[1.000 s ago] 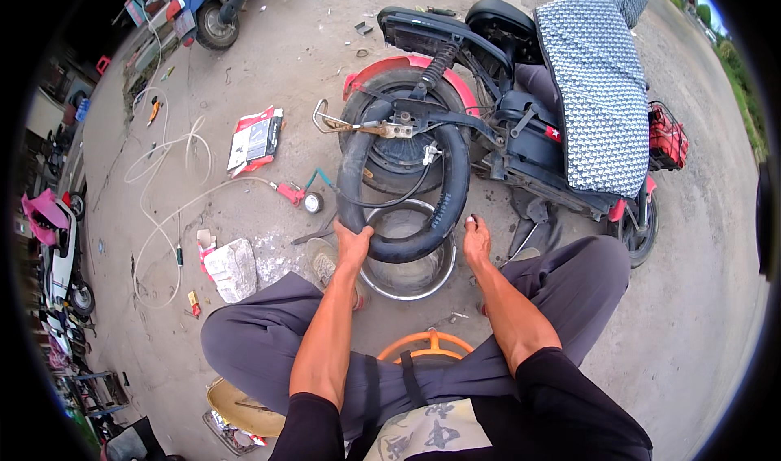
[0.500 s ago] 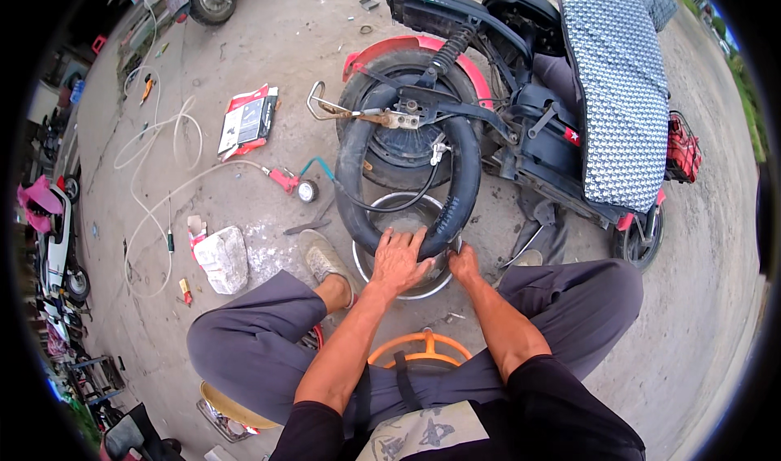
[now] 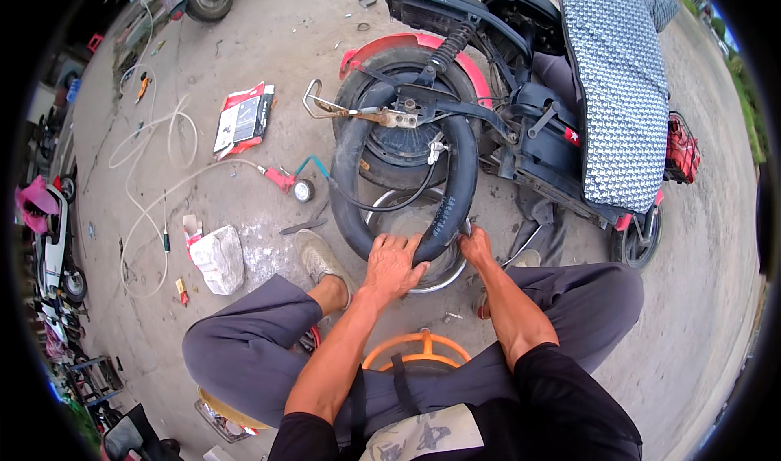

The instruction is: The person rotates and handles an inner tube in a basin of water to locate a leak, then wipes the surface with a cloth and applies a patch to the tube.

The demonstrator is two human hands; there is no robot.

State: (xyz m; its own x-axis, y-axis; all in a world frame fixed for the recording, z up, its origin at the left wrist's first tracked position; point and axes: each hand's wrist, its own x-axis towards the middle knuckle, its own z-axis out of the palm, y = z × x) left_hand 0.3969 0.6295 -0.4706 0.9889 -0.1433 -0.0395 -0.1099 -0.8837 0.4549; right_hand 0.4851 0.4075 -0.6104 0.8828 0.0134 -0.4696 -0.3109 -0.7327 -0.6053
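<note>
A black inner tube [image 3: 462,168], puffed out, loops over the axle end of a scooter [image 3: 533,135] lying on its side. My left hand [image 3: 390,267] grips the tube's near end, fingers curled over the top. Under that end a silver metal basin [image 3: 443,284] rests on the ground, partly hidden by the tube. My right hand [image 3: 477,248] is closed at the basin's right rim. A clip-on air chuck [image 3: 437,152] sits on the tube's valve, its hose running to a red inflator with a round gauge [image 3: 303,190].
A pale air hose [image 3: 150,213] coils across the ground on the left. Near it lie a red-and-white packet [image 3: 244,119] and a white bag [image 3: 218,259]. An orange ring-shaped frame [image 3: 421,349] stands between my legs. A patterned cover [image 3: 622,95] drapes the scooter.
The tube's near end has swung slightly left and down with my left hand. My right hand has moved a little right and up, and the basin has shifted right.
</note>
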